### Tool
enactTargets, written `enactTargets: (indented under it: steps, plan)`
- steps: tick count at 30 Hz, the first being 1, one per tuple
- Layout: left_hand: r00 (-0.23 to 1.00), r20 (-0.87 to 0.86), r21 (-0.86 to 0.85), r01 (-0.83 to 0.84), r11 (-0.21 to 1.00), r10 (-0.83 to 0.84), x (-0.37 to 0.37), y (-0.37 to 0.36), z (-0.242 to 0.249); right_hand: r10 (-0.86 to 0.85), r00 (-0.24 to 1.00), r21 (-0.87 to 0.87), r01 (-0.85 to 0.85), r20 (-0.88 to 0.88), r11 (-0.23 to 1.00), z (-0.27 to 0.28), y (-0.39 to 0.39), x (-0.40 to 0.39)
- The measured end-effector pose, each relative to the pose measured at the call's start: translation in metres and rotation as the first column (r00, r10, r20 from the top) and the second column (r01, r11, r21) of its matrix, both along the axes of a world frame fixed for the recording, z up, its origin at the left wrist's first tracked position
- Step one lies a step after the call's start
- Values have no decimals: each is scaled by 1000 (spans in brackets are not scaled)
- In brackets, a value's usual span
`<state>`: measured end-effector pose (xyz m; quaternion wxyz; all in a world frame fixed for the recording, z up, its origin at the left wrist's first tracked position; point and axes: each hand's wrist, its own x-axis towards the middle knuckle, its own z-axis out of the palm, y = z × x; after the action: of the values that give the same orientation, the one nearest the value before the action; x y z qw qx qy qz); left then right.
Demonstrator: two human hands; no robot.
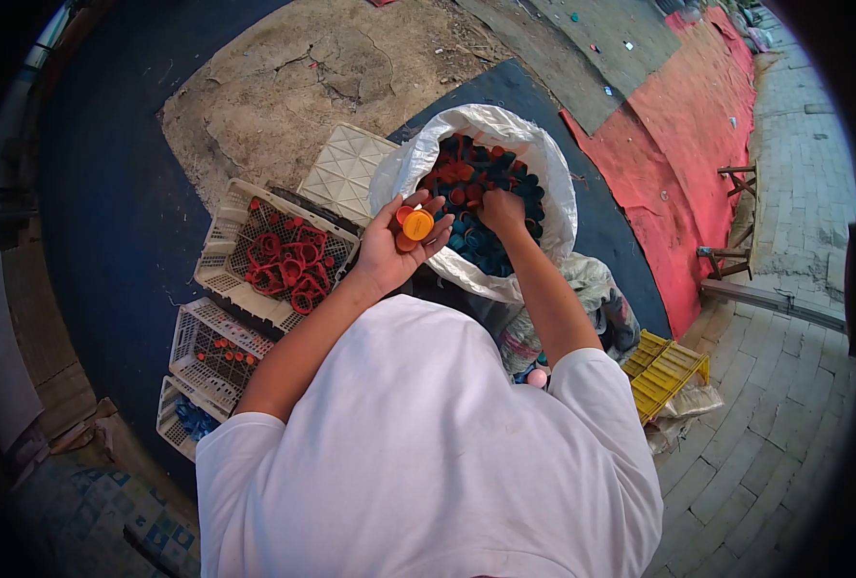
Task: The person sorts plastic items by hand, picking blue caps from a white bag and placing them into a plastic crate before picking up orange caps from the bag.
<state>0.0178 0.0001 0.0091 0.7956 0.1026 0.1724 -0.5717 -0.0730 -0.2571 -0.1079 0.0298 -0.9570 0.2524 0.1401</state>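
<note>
My left hand (pixel 387 258) is turned palm up at the near left rim of a white woven sack (pixel 555 197). Several orange plastic caps (pixel 418 225) rest in its cupped fingers. Inside the sack's wide mouth lies a heap of mixed caps, with red caps (pixel 459 173) toward the back and teal caps (pixel 474 241) nearer me. My right hand (pixel 503 212) reaches into the sack, its fingers curled down at the heap. Whatever those fingertips pinch is hidden from view.
Left of the sack stands a white crate with red ring-shaped pieces (pixel 298 265). Beyond it are smaller crates holding orange caps (pixel 233 352) and blue pieces (pixel 195 419). A pale upturned crate (pixel 346 173) sits behind. At right are a stuffed bag (pixel 592 289) and a yellow crate (pixel 664 376).
</note>
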Motion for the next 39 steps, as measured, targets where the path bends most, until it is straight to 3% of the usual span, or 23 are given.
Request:
enactTargets:
  steps: [14, 19, 23, 32, 35, 39]
  plan:
    - [1000, 4, 12, -18, 1000, 18, 2, 0, 1, -262, 965, 150, 256, 18, 955, 7, -24, -1]
    - [1000, -3, 23, -29, 999, 29, 3, 0, 1, -317, 896, 286, 230, 311, 930, 28, -11, -18]
    - [1000, -8, 28, -23, 999, 23, 2, -2, 1, -387, 816, 449, 179, 429, 876, 11, -15, -27]
    - [1000, -1, 40, -18, 999, 18, 2, -4, 3, -433, 707, 433, 197, 559, 880, 11, -9, -33]
    - [1000, 2, 53, -17, 998, 17, 2, -5, 4, -515, 684, 531, 216, 517, 819, 14, -16, -35]
    - [1000, 5, 47, -17, 999, 17, 2, -7, 2, -767, 500, 765, 278, 401, 581, 14, -18, -35]
